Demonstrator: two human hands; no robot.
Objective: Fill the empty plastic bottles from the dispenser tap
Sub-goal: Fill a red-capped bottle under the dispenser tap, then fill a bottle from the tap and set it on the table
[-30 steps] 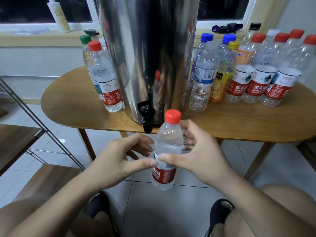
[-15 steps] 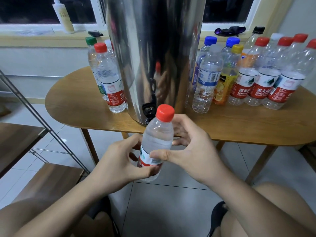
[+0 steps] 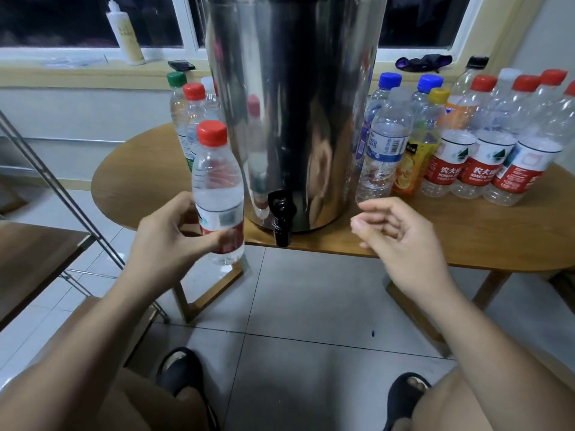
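My left hand (image 3: pixel 169 241) grips a capped, red-labelled plastic bottle (image 3: pixel 218 194) full of water, upright, just left of the steel dispenser (image 3: pixel 291 110) and at the table's front edge. The black tap (image 3: pixel 281 219) juts from the dispenser's base, to the right of the bottle. My right hand (image 3: pixel 398 241) hovers free right of the tap, fingers loosely curled, holding nothing. Several empty capped bottles (image 3: pixel 385 144) stand to the dispenser's right. A few capped bottles holding water (image 3: pixel 191 119) stand behind the held one on the left.
The oval wooden table (image 3: pixel 466 241) carries everything. A metal-framed wooden rack (image 3: pixel 37 244) stands at the left. A squeeze bottle (image 3: pixel 126 35) and dark cloth (image 3: pixel 423 62) lie on the windowsill. My feet in black sandals (image 3: pixel 183 377) rest on the tiled floor.
My right hand let go of the bottle and drew back to the right. My left hand carried the bottle up and to the left, away from the tap.
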